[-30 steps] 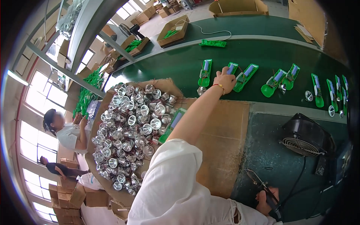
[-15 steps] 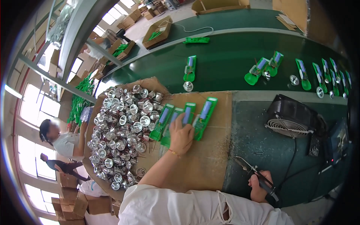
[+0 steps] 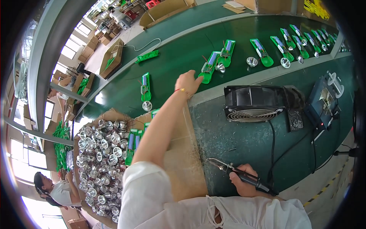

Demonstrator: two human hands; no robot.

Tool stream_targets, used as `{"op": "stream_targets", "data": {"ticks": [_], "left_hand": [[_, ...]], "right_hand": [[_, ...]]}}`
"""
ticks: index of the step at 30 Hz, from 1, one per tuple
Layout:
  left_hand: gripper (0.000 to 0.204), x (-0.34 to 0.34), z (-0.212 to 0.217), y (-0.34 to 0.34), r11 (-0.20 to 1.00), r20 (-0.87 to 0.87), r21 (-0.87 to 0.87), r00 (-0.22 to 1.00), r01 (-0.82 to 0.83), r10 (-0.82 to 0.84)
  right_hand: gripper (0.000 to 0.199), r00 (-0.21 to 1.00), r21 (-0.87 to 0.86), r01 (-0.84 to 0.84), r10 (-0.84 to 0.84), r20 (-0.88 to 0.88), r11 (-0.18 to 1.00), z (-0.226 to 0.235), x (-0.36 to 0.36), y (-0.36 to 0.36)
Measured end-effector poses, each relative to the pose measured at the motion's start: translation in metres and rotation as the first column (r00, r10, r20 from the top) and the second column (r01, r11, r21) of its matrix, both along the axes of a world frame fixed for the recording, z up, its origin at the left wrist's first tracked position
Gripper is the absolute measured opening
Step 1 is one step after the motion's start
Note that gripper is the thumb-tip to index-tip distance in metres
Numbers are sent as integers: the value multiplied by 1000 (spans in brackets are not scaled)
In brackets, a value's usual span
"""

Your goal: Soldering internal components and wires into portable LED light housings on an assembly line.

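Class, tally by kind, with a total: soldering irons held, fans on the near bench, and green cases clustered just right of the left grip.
Iron, in the right grip: 1
Fan: 1
Green cases by the left grip: 2
Total: 4

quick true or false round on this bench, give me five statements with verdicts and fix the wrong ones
1. The left hand is stretched out beside a green case. True.
2. The right hand holds a soldering iron. True.
3. The shiny reflectors are heaped to the left of the left arm. True.
4. The fan stands on top of the reflectors. False: the fan stands on the table, to the right of the left arm.
5. Every case on the belt is shut. False: several cases on the belt lie open, showing blue cylinders.
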State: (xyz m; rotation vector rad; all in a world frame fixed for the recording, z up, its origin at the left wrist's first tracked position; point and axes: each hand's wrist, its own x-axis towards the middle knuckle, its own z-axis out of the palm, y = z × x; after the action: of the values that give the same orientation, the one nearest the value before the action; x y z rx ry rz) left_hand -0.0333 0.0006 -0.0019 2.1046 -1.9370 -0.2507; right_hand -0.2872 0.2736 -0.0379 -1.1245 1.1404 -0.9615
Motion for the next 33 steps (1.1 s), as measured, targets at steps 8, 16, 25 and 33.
{"op": "stream_targets", "data": {"ticks": [8,16,25,33], "left_hand": [[15,0,0,75,974,-76,-225,997,-16,-1],[4,0,15,347,948,-144,-243,974,-208,177],[20,68,4,415,748,-7,-379,810,-545,586],[27,153,-25,404,489,74,-272,489,-829,869]], "right_hand": [[16,996,-42,80,-78,36,996,-16,3,4],[14,992,-65,123,-123,1,990,-4,15,-4],[15,988,-220,153,-151,26,963,-15,13,1],[16,988,-238,157,-149,49,959,-8,21,6]]}}
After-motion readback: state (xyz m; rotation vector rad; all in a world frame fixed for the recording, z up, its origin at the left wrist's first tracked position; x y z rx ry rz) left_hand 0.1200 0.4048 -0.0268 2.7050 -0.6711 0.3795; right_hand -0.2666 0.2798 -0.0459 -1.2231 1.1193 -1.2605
